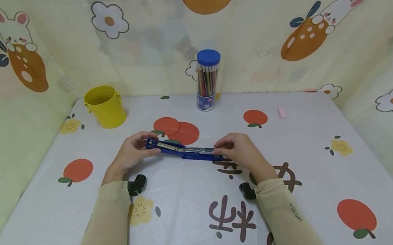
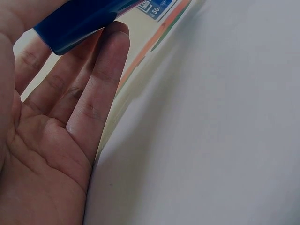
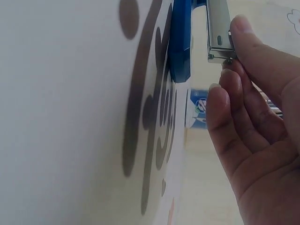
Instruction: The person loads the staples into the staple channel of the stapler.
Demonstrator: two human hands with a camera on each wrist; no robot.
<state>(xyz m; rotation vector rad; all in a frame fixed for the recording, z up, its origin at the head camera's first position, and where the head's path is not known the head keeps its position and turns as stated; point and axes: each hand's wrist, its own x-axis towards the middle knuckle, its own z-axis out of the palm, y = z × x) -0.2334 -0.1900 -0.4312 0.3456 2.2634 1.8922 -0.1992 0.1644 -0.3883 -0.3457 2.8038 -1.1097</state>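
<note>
A blue stapler (image 1: 179, 150), swung wide so its metal inside shows, spans the space between both hands over the table. My left hand (image 1: 133, 150) grips its left end between thumb and fingers; the left wrist view shows the blue cover (image 2: 84, 21) above the curled fingers of that hand. At the other end, my right hand (image 1: 237, 149) pinches the metal staple channel (image 3: 219, 30) between thumb and fingers. The blue base (image 3: 180, 42) lies beside that channel in the right wrist view, apart from the fingertips. Whether staples sit inside I cannot tell.
A yellow bucket (image 1: 112, 113) stands at the back left of the table. Behind the stapler is a clear jar of pencils (image 1: 208, 77) with a blue lid. A small pink block (image 1: 282, 112) lies at the back right. Printed cloth covers the table (image 1: 176, 224) and walls.
</note>
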